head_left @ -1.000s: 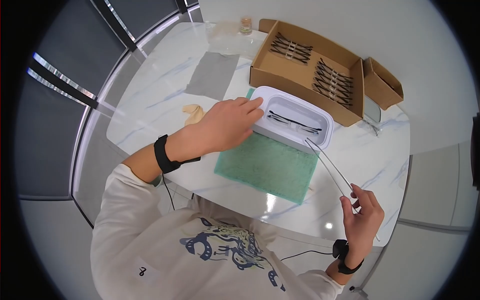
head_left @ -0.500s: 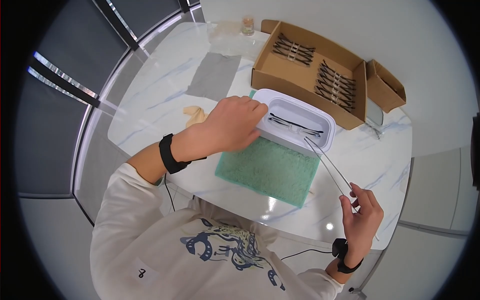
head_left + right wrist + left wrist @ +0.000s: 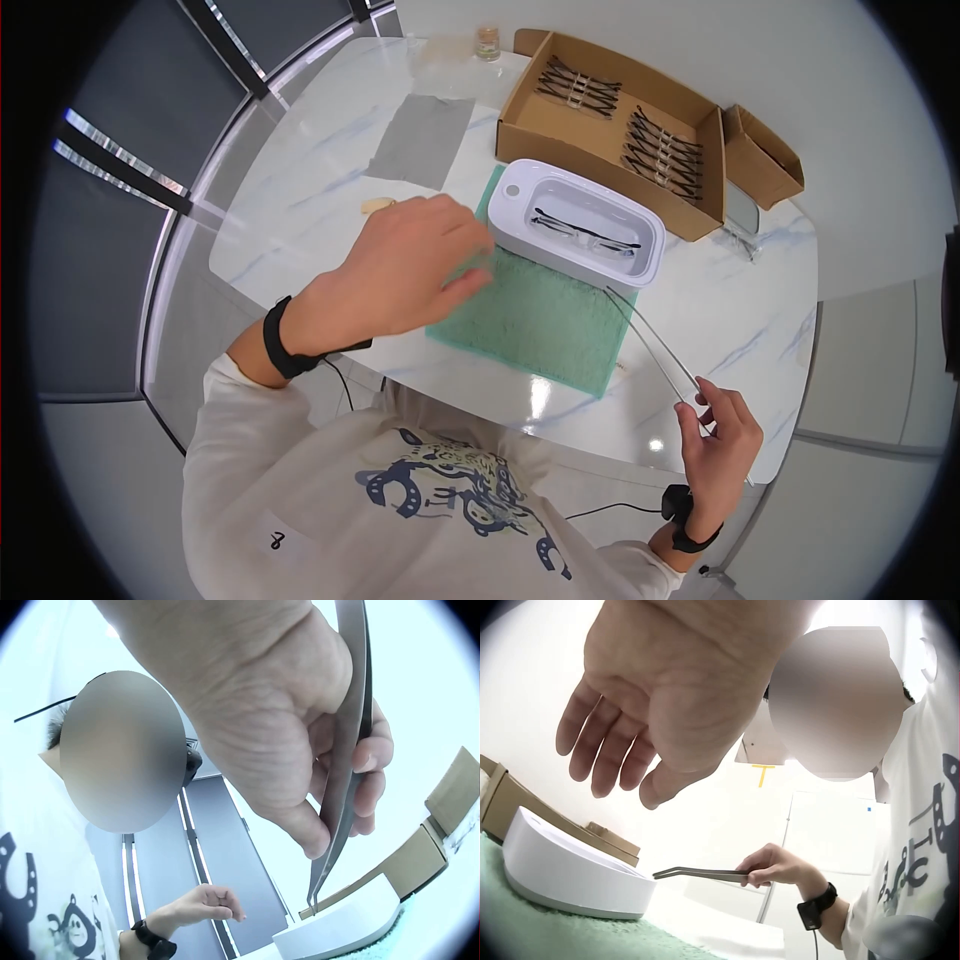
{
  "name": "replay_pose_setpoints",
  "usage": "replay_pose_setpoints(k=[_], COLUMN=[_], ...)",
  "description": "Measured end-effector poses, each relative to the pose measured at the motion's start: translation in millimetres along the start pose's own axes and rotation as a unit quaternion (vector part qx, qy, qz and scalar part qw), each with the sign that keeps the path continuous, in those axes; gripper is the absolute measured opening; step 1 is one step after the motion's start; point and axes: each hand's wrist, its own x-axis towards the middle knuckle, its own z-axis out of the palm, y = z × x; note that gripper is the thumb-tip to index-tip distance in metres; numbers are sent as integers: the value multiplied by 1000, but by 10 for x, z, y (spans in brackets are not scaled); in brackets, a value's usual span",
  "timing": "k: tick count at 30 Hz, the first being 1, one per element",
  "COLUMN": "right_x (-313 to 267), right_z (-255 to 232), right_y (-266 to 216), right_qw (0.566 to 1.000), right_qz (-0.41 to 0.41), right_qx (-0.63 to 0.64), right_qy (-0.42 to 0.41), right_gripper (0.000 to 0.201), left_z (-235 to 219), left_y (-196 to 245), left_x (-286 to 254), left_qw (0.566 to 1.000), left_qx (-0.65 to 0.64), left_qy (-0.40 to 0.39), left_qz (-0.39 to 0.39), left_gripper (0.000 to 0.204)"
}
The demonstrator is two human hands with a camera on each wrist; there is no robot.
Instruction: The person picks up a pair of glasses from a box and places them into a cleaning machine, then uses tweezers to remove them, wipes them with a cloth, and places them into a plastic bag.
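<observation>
In the head view, a white oblong tub with a round button (image 3: pixel 512 190), looking like an ultrasonic cleaner, stands on a green towel (image 3: pixel 530 340). A pair of glasses (image 3: pixel 585 231) with dark temples lies inside its basin. My left hand (image 3: pixel 395 262) hovers left of the tub, holding nothing; the left wrist view shows its fingers loosely bent and apart. My right hand (image 3: pixel 722 432) pinches long metal tweezers (image 3: pixel 346 742) between thumb and fingers. Their slightly parted tips are close to the tub's front right side, outside the basin.
Behind the tub sits a shallow cardboard box (image 3: pixel 610 192) with several dark-templed glasses (image 3: pixel 665 155) in two rows. A smaller cardboard box (image 3: pixel 768 165) stands to its right. Leftward lie a grey cloth (image 3: pixel 425 140) and a beige cloth (image 3: pixel 378 205); a small jar (image 3: pixel 488 44) stands at the back.
My left hand has come off the tub's left end and drawn back to the left, uncovering the round button. The tweezers' tips have shifted slightly from the basin's rim to outside it.
</observation>
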Motion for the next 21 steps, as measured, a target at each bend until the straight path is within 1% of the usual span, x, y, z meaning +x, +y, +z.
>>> replay_pose_setpoints(k=[2, 3, 5, 6, 8, 11, 15, 17, 18, 20, 21], right_x=[3, 11, 36, 42, 43, 49, 44, 43, 41, 44, 53], right_z=[8, 15, 34, 41, 46, 47, 38, 44, 50, 51, 52], right_y=[-18, -31, -43, -51, -80, -97, -114, -112, -114, -125, -132], right_qw=[1000, 1000, 1000, 999, 999, 999, 999, 999, 999, 999, 999], right_qz=[0, 2, -16, -30, -32, -35, -30, -33, -35, -36, -38], right_qx=[6, 13, 15, 18, 16, 11, 2, 2, 1, 3, 5], right_qy=[-4, -6, -5, -7, -13, -22, -28, -28, -28, -29, -29], right_gripper=[35, 35, 35, 35, 34, 33, 33, 33, 34, 34, 35], left_z=[-52, -76, -103, -78, 7, 52, 52, 57, 56, 51, 58], left_y=[110, 158, 231, 245, 250, 269, 297, 354, 368, 391, 392], left_x=[-79, -112, -171, -204, -263, -267, -299, -288, -286, -289, -303], left_qw=[999, 999, 998, 999, 998, 996, 997, 998, 998, 997, 997], left_qx=[-39, -38, -40, -40, -29, -41, -62, -55, -56, -72, -72], left_qy=[6, 9, -29, -27, -4, 21, 0, 2, 2, -17, -16], left_qz=[14, 14, 25, 24, 58, 74, 45, 18, 17, 26, 25], left_gripper=[18, 18, 15, 15, 15, 16, 12, 20, 20, 42, 42])
